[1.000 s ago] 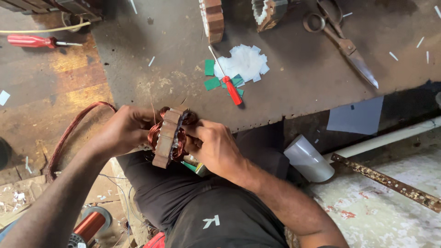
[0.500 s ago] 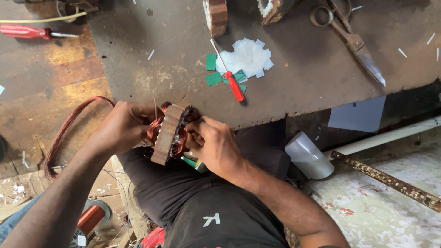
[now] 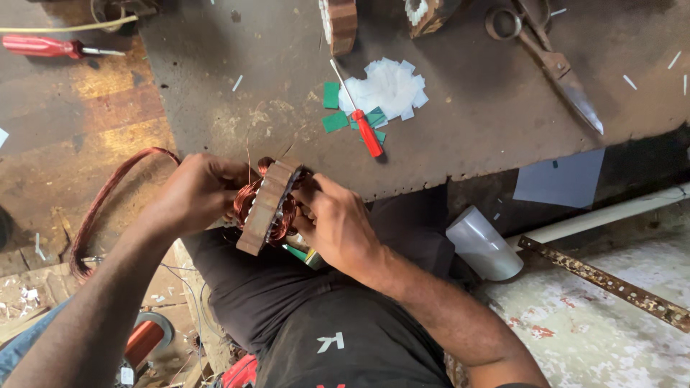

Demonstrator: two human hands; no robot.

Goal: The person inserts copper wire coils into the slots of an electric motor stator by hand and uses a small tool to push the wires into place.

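head view: left hand and right hand fingers grip copper-wound stator above lap.

Person wears a black short-sleeve cotton tee w/ a small white angular mark on the chest, plus a bit of red print at the lower edge. Both forearms bare, no watch, rings or gloves visible. Left hand & right hand bare too. Dark fabric covers the lap; can't tell if it's shirt or trousers.
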